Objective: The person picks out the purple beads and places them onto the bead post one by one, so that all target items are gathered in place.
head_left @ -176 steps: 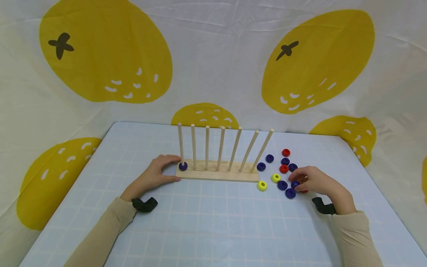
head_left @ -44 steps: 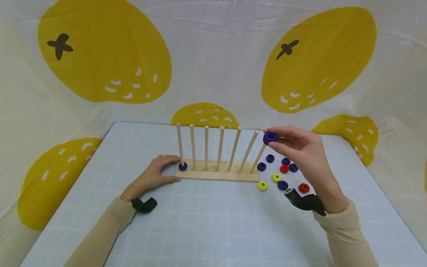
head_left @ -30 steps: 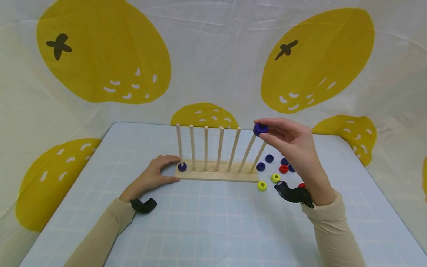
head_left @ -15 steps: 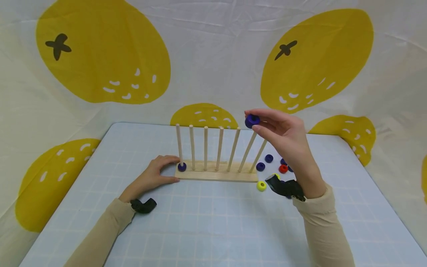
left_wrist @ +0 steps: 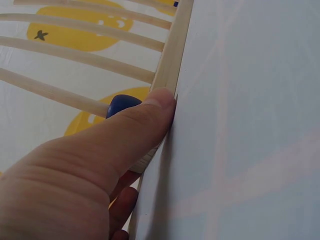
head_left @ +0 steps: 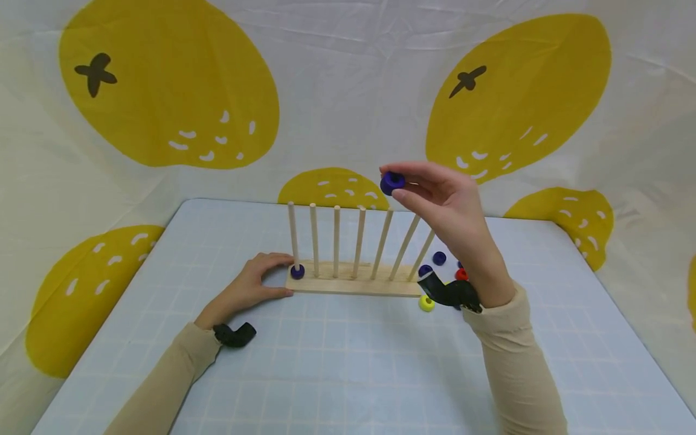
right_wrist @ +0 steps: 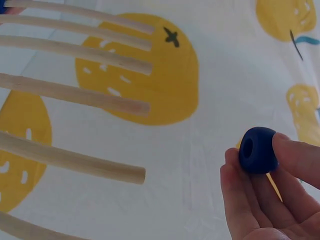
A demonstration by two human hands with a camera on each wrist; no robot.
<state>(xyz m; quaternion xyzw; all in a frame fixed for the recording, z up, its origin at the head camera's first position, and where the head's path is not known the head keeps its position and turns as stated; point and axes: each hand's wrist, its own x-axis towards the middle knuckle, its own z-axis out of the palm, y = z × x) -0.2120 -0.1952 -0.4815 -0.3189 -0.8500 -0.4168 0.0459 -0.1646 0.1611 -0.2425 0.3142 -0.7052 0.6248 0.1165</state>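
Pinched blue bead (head_left: 388, 186), hole (head_left: 397, 177) tilted up, pegboard (head_left: 348, 286) running left-right

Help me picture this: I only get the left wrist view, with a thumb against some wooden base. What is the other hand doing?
Observer: In the head view, the right hand pinches a dark blue bead higher than the pegs.

Visitor: Is it threaded onto one of them?

Observer: No. The right wrist view shows a clear gap between that bead and the nearest peg ends.

Visitor: Are any more colours lying about where I can't see?

Observer: Yes. Near the right end of the wooden base, the head view shows a yellow bead and a red bead on the table.
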